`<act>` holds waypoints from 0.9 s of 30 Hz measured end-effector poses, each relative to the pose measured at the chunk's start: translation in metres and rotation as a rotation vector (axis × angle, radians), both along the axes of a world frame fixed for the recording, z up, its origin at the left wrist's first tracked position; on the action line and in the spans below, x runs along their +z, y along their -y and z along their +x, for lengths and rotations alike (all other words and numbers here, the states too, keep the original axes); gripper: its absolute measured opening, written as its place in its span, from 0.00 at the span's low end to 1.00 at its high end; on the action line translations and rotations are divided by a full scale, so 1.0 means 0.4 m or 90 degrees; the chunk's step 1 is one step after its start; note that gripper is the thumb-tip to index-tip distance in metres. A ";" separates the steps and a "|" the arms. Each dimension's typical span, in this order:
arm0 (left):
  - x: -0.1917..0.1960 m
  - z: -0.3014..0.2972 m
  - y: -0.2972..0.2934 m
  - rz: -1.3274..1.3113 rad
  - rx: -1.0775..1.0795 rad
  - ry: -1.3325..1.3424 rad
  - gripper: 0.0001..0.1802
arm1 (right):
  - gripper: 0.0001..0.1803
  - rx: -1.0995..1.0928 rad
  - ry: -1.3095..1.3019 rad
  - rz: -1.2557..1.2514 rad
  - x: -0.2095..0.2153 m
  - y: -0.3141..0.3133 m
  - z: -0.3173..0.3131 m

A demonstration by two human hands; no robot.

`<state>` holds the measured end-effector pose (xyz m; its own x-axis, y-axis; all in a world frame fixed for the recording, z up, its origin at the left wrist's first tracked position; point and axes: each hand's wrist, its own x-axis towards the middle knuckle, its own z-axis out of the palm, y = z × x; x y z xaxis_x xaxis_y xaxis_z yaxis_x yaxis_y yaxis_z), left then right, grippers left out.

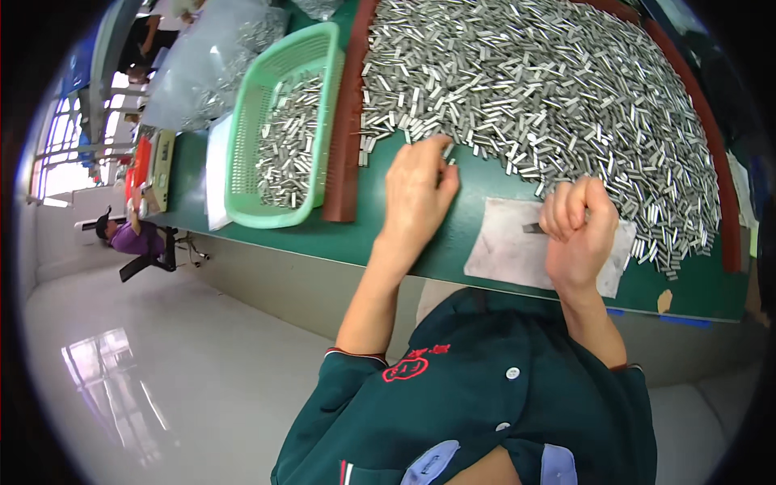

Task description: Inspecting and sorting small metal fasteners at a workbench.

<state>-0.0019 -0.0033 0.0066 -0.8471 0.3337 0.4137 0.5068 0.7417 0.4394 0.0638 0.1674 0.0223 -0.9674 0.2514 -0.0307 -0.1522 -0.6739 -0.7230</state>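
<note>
A big heap of small shiny metal pieces (550, 89) covers the green table (453, 242). My left hand (419, 187) rests at the heap's near edge, its fingertips pinching a few of the pieces. My right hand (577, 230) is curled into a fist over a white cloth pad (505, 250), and the dark tip of a small tool (533, 229) sticks out of it to the left.
A mint-green plastic basket (283, 121) partly filled with the same metal pieces stands left of a brown divider strip (346, 121). Clear bags of parts (214, 69) lie beyond it. Another person (129, 238) sits far left on the glossy floor side.
</note>
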 end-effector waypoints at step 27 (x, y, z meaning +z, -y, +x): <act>-0.001 0.038 0.014 0.699 -0.028 0.574 0.09 | 0.20 -0.014 0.003 0.006 -0.009 -0.004 -0.003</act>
<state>0.0135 -0.0090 0.0062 -0.9529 0.2344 -0.1922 -0.2389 -0.1903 0.9522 0.0626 0.1689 0.0189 -0.9613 0.2736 -0.0328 -0.1641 -0.6638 -0.7297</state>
